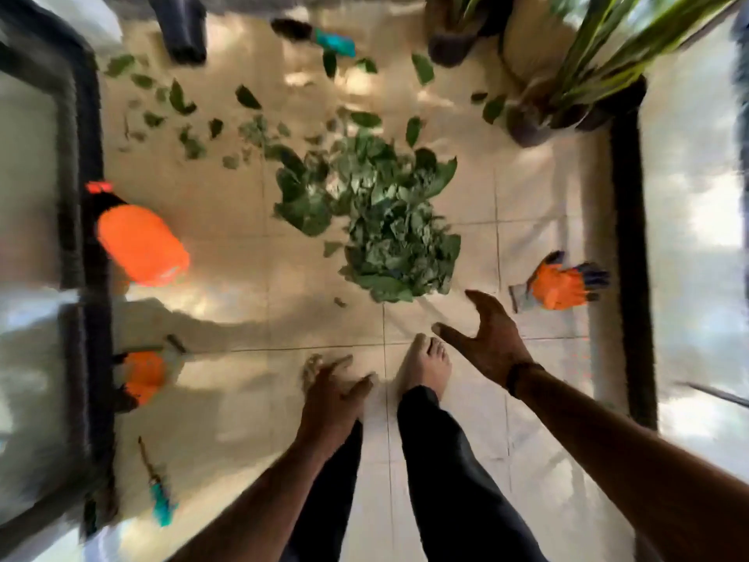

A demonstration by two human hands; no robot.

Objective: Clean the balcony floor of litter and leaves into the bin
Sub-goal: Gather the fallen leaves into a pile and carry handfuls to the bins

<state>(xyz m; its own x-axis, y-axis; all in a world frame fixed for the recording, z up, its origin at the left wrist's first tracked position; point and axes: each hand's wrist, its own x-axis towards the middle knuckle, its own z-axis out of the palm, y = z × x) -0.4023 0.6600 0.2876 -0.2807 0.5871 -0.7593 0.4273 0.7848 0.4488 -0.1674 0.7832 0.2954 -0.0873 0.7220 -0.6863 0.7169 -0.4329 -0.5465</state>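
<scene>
Both hands were bare and held nothing: the right hand (pixel 488 338) reached forward with fingers and thumb spread wide, near the closest edge of the heap, while the left hand (pixel 334 393) hung lower over the bare feet, fingers loosely apart. Just beyond the right hand lay the big mound of green cut leaves (pixel 373 212) on the pale cream tiled balcony floor (pixel 243 277), with loose green leaves scattered thinly (pixel 190 119) toward the far left. An orange and blue work glove (pixel 563 285) lay flat on the tiles to the right of the mound, unworn. At the left, an orange plastic cylinder lying on its side (pixel 142 245) rested against the dark frame; I could not tell whether it was the bin. A small teal-handled tool (pixel 160 496) lay near the left edge, and striped green potted plants (pixel 600 54) stood in the far right corner. To scoop well, I judged, both hands should come in low from opposite sides, slide under the mound and press it together, so few leaves would spill on the carry.
</scene>
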